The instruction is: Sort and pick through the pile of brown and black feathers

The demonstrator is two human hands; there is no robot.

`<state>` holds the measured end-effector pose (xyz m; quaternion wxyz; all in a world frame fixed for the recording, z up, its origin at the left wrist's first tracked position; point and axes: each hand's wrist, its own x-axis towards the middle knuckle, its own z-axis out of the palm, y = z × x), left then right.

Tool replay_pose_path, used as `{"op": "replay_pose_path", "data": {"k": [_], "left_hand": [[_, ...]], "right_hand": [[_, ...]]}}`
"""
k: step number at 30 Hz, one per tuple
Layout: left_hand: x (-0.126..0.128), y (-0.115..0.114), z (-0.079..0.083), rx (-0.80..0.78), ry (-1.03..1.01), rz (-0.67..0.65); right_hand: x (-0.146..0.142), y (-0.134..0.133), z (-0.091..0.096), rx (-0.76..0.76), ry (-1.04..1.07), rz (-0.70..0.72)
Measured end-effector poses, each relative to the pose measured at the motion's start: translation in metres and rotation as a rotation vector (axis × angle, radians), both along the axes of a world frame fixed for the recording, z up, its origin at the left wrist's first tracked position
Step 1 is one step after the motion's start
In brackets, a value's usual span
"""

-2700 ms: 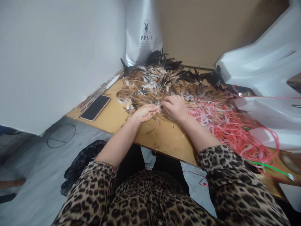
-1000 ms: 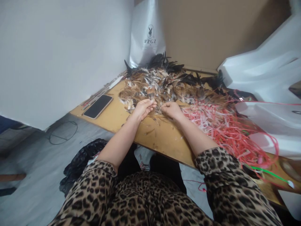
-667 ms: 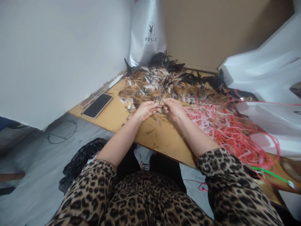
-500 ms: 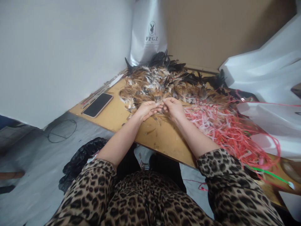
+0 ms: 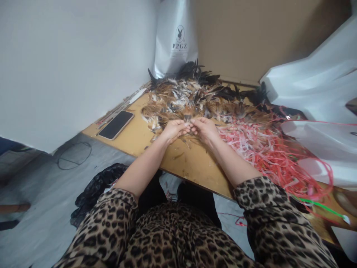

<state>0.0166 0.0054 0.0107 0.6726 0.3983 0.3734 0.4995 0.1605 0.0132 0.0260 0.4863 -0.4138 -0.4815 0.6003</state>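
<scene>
Fingertips of my left hand (image 5: 177, 129) and my right hand (image 5: 203, 128) meet above the table, close in front of a heap of feathers (image 5: 178, 91). Both hands are closed in a pinch on a small feather (image 5: 187, 117). Its dark grey-brown vane sticks up between the thumbs, while the fingers hide its lower end. Brown, white and black feathers make up the heap behind. To the right of my right hand lies a tangle of red and pink plastic strips (image 5: 267, 156).
A phone (image 5: 116, 124) lies on the wooden table (image 5: 134, 139) at the left. Behind the feathers stands a white printed bag (image 5: 175, 56), and more white plastic (image 5: 315, 78) is at the right. A green strip (image 5: 320, 206) lies near the right edge. Black plastic (image 5: 97, 190) is on the floor.
The thumbs have shifted slightly, and the dark vane of the feather now shows upright between them. Both arms stay nearly in place.
</scene>
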Motion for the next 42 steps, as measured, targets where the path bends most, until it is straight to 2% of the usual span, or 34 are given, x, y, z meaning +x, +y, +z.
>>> {"op": "replay_pose_path", "data": {"k": [3, 11, 17, 20, 23, 26, 31, 35, 38, 42], "left_hand": [[0.000, 0.000, -0.001, 0.022, 0.008, -0.013], [0.002, -0.003, 0.002, 0.024, 0.084, -0.014], [-0.001, -0.001, 0.001, 0.079, 0.142, 0.008], [-0.004, 0.003, 0.001, 0.049, 0.067, 0.101], [-0.007, 0.006, 0.000, 0.005, -0.012, 0.185], [-0.008, 0.007, 0.000, -0.008, -0.044, 0.191], [-0.008, 0.006, 0.002, -0.021, -0.060, 0.198], [-0.008, 0.006, 0.001, -0.013, -0.081, 0.183], [-0.009, 0.007, 0.001, 0.003, -0.102, 0.176], [-0.009, 0.007, 0.002, 0.012, -0.131, 0.179]], "right_hand": [[0.002, 0.002, -0.002, -0.013, -0.012, 0.020], [0.000, 0.001, -0.004, 0.045, -0.080, -0.075], [0.003, 0.005, -0.002, 0.017, -0.063, -0.021], [0.013, 0.008, -0.001, 0.096, -0.280, -0.031], [0.025, 0.011, 0.000, 0.282, -0.646, 0.062], [0.031, 0.012, -0.001, 0.427, -0.877, 0.134], [0.023, 0.005, -0.002, 0.484, -1.034, 0.138], [0.016, 0.002, -0.004, 0.457, -1.169, 0.098], [0.017, 0.003, -0.003, 0.403, -1.103, 0.112], [0.024, 0.006, 0.003, 0.170, -0.725, 0.133]]}}
